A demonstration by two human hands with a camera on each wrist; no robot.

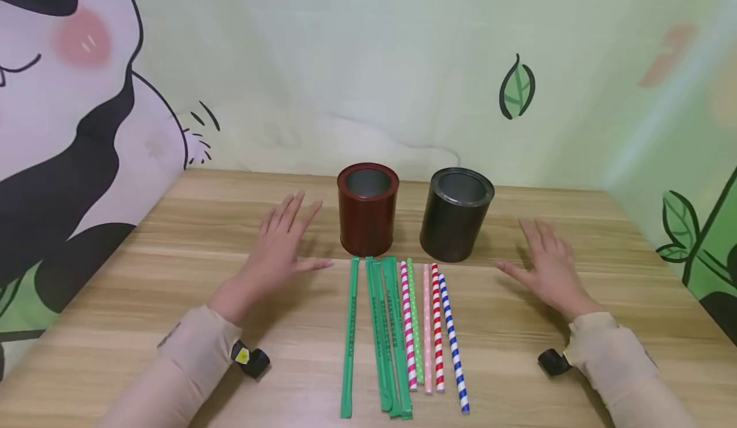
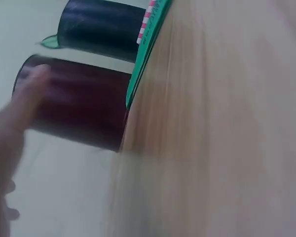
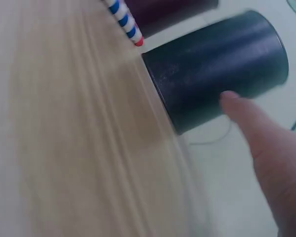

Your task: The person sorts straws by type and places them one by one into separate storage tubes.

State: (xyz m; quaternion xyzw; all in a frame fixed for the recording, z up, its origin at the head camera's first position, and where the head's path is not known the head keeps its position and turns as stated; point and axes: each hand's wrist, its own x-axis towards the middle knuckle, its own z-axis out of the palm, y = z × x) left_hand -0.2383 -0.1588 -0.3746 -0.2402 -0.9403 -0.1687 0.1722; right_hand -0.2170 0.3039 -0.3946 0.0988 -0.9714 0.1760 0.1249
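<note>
My left hand hovers with spread fingers left of a dark red can, holding nothing. On the other side, my right hand is spread too, to the right of a black can, and nothing is in it. Both cans are open at the top and stand upright side by side. In front of them lie several green paper-wrapped straws. Beside those are bare paper straws: a pink striped one, a green dotted one, a pink dotted one, a red striped one and a blue striped one.
The wooden table runs back to a pale green wall painted with a panda and leaves. A small black wrist camera is strapped at the left sleeve, another wrist camera at the right.
</note>
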